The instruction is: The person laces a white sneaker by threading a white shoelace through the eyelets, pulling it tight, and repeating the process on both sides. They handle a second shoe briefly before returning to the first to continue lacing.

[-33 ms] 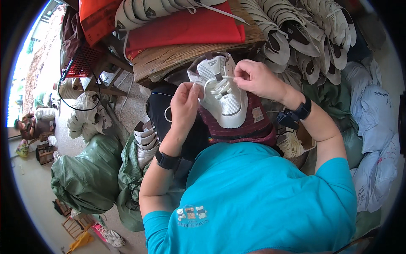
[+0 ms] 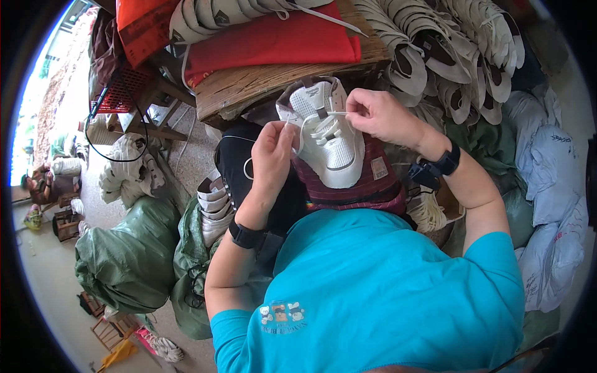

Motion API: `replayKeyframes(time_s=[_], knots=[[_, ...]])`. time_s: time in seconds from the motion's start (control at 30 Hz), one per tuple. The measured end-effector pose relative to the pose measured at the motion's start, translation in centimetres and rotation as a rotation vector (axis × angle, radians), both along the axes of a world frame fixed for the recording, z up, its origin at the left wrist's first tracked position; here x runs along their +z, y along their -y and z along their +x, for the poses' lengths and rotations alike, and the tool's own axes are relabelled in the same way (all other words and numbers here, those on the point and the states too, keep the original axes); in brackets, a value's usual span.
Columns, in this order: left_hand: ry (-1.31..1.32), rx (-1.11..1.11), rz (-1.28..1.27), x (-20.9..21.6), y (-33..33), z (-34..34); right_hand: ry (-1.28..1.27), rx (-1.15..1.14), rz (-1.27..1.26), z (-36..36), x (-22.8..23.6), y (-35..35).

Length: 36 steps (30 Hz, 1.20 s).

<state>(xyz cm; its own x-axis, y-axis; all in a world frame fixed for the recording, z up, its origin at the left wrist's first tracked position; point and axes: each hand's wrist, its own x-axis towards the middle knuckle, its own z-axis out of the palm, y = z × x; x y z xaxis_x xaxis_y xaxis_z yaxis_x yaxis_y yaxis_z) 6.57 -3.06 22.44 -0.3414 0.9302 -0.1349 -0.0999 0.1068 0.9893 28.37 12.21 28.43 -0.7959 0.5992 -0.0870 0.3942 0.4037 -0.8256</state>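
Note:
A white mesh shoe upper (image 2: 336, 152) rests toe toward me on a dark red striped cloth bundle (image 2: 382, 183) over my lap. White lace (image 2: 326, 132) runs in rows across its front, below the tongue (image 2: 314, 96). At the upper's left side, my left hand (image 2: 272, 152) is closed in a pinch on the lace, and a loop hangs by its palm. Level with the tongue's base, my right hand (image 2: 379, 118) pinches another stretch of the lace, drawn out to the right. Both hands are just off the upper's edges.
Ahead is a wooden table (image 2: 267, 84) with red cloth (image 2: 273, 46) and a row of nested uppers (image 2: 217, 18). More stacked uppers (image 2: 448, 50) hang at the right. Green sacks (image 2: 130, 255) stand left, pale bags (image 2: 550, 180) right. Another person (image 2: 42, 186) sits far left.
Both hands keep their pinch on the lace. The right hand has shifted very slightly to the right; the shoe upper stays in place.

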Motion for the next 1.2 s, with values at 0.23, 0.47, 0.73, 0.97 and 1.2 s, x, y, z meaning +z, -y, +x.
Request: replayKeyframes(time_s=[0.23, 0.47, 0.73, 0.97, 1.2], knots=[[0.025, -0.019, -0.105, 1.4, -0.1, -0.1, 0.002, 0.061, 0.458, 3.8, -3.2, -3.3], [-0.031, 0.014, -0.078, 1.3, -1.1, -0.3, 0.055, -0.495, -0.406, 8.9, -6.2, -6.7], [-0.806, -0.142, -0.039, 3.8, -2.6, -0.7, -1.028, -1.137, -0.82, 17.3, -9.4, -13.3], [-0.787, -0.369, 0.08, 6.9, -3.7, -3.8, -0.477, -0.586, -0.406, 7.6, -2.8, -6.7], [-0.803, -0.621, 0.047, 6.1, -5.4, -5.8, -0.275, -0.157, -0.344, 0.6, -2.5, -1.3]])
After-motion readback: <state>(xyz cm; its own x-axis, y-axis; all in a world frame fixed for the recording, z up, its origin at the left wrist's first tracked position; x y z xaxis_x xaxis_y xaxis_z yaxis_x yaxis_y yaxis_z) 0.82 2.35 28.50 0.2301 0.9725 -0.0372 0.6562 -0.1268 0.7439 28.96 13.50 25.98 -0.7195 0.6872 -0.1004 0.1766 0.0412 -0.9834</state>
